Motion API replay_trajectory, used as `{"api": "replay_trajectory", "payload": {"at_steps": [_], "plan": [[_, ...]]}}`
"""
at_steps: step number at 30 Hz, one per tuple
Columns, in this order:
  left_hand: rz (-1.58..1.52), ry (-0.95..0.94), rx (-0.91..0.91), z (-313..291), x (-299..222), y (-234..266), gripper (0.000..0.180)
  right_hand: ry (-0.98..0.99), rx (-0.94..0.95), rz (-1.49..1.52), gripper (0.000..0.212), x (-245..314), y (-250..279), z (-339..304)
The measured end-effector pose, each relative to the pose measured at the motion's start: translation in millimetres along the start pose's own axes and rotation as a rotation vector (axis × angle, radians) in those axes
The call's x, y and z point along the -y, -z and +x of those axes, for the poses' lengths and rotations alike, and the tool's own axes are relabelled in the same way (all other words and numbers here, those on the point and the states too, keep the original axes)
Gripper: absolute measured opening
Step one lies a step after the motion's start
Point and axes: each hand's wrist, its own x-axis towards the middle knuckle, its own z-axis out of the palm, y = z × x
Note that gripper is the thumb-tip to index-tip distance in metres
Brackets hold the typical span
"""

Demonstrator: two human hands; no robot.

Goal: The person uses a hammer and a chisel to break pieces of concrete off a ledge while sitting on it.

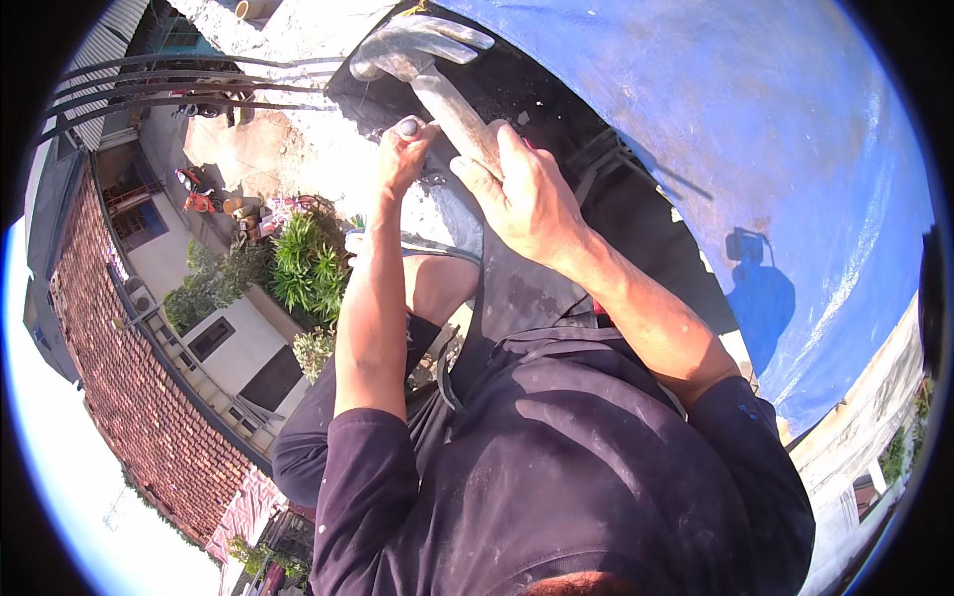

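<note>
My right hand grips the handle of a worn claw hammer. Its metal head is raised at the top of the view, beyond both hands. Just left of the handle is my left hand, closed with the thumb uppermost. Whatever its fingers hold, if anything, is hidden. The left hand is in front of a sunlit, whitish concrete surface; I cannot tell whether they touch. Behind the hammer lies a dark shaded gap beside a big blue sheet.
Several dark rods or cables run left from the concrete. Far below on the left are a courtyard, green plants, a red motorcycle and a tiled roof. A shadow falls on the blue sheet. My bent knee is near the concrete.
</note>
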Motion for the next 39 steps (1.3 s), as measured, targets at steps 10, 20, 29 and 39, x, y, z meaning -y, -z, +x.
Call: {"api": "replay_trajectory", "payload": {"at_steps": [10, 20, 29, 39], "plan": [[0.007, 0.007, -0.001, -3.0, -6.1, -3.4, 0.019, -0.025, 0.063, -0.043, 0.037, -11.4, 3.1, -2.1], [0.067, 0.027, -0.028, -11.5, -12.1, -1.4, 0.022, -0.022, 0.051, -0.053, 0.041, -18.0, 1.7, -9.7], [-0.085, 0.082, -0.049, -12.7, -24.3, -6.8, 0.027, -0.160, 0.102, -0.138, 0.037, -41.0, 24.4, 0.1], [-0.122, 0.018, -0.164, 14.6, -53.3, 3.7, 0.035, -0.297, 0.033, 0.145, 0.040, -48.3, 35.6, -8.7]]}}
